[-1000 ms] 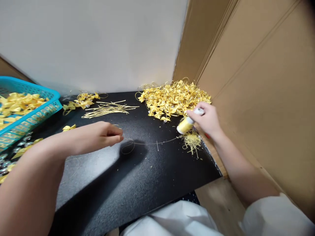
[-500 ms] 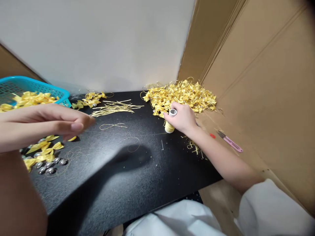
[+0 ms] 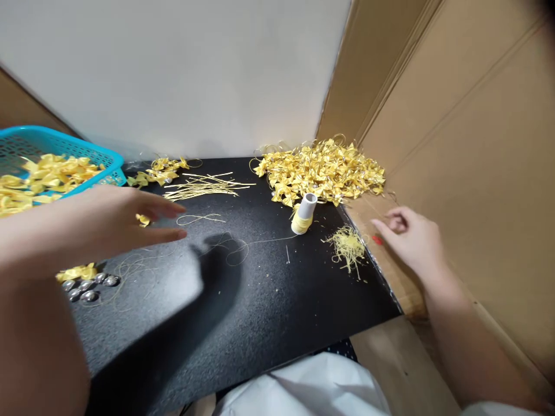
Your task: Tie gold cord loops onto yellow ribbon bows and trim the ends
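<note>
My left hand hovers over the left of the black table, thumb and fingers apart, with nothing in it. Below it lie yellow satin bows and shiny silver beads. My right hand is beside the table's right edge, its fingers curled; whatever is in them is hidden. The pink thread snips that lay at this spot do not show now. A small red piece is by my right thumb. A cone of yellow thread stands upright on the table, its loose thread trailing left.
A blue basket of yellow bows stands at the left. Cut gold cords lie at the back, beside a large heap of corded bows. Thread scraps and a needle-like sliver lie on the right. Cardboard walls enclose the right side.
My right hand has let go of the thread cone and moved right, over where the snips lay. My left hand has shifted slightly right and its fingers have spread.
</note>
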A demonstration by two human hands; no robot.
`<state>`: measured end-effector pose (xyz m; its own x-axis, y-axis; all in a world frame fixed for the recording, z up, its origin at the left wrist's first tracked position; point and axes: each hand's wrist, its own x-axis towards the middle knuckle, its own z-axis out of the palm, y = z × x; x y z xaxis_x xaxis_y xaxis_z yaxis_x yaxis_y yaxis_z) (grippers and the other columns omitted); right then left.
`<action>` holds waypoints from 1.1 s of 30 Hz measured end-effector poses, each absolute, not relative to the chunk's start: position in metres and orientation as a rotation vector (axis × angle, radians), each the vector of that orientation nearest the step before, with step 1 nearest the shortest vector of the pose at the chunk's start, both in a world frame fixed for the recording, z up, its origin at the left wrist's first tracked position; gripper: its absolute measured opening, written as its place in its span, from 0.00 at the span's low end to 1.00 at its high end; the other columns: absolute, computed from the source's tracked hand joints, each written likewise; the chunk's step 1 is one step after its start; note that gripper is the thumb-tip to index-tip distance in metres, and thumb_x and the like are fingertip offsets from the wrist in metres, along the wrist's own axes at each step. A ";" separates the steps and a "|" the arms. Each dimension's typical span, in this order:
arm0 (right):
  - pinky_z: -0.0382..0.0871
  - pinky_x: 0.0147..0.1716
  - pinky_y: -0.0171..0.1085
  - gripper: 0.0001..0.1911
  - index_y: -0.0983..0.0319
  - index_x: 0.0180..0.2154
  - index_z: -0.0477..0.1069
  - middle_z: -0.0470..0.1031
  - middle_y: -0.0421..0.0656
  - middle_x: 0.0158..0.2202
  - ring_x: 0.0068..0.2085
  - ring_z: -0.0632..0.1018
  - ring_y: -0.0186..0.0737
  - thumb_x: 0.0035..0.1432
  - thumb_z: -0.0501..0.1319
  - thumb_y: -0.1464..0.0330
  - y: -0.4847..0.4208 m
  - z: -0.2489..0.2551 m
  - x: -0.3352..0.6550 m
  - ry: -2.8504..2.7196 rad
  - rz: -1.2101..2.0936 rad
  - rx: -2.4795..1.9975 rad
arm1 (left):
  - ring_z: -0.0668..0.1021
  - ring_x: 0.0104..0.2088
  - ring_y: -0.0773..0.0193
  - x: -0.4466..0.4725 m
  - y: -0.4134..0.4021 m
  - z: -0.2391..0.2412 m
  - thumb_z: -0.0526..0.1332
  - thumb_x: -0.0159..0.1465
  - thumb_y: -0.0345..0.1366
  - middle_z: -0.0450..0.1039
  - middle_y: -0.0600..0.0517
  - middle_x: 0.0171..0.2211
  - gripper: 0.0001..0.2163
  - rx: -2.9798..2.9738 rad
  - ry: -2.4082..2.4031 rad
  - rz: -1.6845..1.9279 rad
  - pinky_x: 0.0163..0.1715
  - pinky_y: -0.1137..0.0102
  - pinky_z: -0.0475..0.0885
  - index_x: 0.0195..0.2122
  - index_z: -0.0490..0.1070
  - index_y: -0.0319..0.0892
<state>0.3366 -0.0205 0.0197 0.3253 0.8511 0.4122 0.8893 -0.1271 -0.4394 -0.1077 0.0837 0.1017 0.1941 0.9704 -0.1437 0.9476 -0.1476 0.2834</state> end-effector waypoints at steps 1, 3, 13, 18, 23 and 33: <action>0.63 0.32 0.43 0.17 0.58 0.29 0.70 0.72 0.42 0.24 0.29 0.71 0.45 0.49 0.65 0.52 -0.032 0.013 0.353 -1.547 -0.156 -2.071 | 0.78 0.33 0.56 -0.095 0.083 0.099 0.69 0.47 0.54 0.81 0.53 0.34 0.25 2.282 1.745 -0.023 0.36 0.67 0.67 0.42 0.80 0.46; 0.65 0.36 0.47 0.19 0.59 0.29 0.71 0.76 0.49 0.31 0.34 0.74 0.51 0.50 0.63 0.50 -0.050 0.000 0.380 -1.613 -0.261 -2.196 | 0.79 0.40 0.54 -0.063 0.080 0.086 0.66 0.53 0.52 0.79 0.47 0.46 0.26 2.427 1.488 -0.075 0.41 0.66 0.69 0.49 0.76 0.42; 0.69 0.38 0.47 0.20 0.63 0.32 0.74 0.76 0.53 0.33 0.35 0.75 0.51 0.59 0.54 0.55 -0.059 -0.026 0.401 -1.737 -0.213 -2.150 | 0.74 0.43 0.56 0.029 0.069 -0.017 0.61 0.64 0.36 0.74 0.47 0.44 0.10 2.580 0.960 0.479 0.45 0.62 0.71 0.45 0.73 0.41; 0.68 0.40 0.48 0.18 0.63 0.33 0.72 0.76 0.54 0.34 0.35 0.74 0.51 0.63 0.49 0.59 -0.059 -0.033 0.400 -1.760 -0.321 -2.170 | 0.72 0.39 0.58 0.032 0.069 -0.027 0.61 0.64 0.34 0.73 0.49 0.38 0.03 2.542 0.950 0.605 0.41 0.63 0.70 0.35 0.73 0.42; 0.67 0.41 0.49 0.16 0.59 0.28 0.66 0.75 0.53 0.32 0.37 0.75 0.52 0.63 0.47 0.61 -0.062 -0.029 0.394 -1.602 -0.310 -2.154 | 0.71 0.38 0.58 0.035 0.066 -0.026 0.60 0.64 0.32 0.73 0.48 0.37 0.03 2.517 0.983 0.605 0.40 0.63 0.69 0.33 0.71 0.41; 0.48 0.17 0.28 0.22 0.61 0.30 0.62 0.60 0.33 0.21 0.18 0.57 0.25 0.58 0.57 0.48 -0.043 0.013 0.272 -1.175 1.440 -1.569 | 0.72 0.30 0.63 0.031 0.063 -0.014 0.57 0.65 0.36 0.70 0.53 0.27 0.07 2.219 0.974 0.683 0.32 0.69 0.65 0.31 0.69 0.41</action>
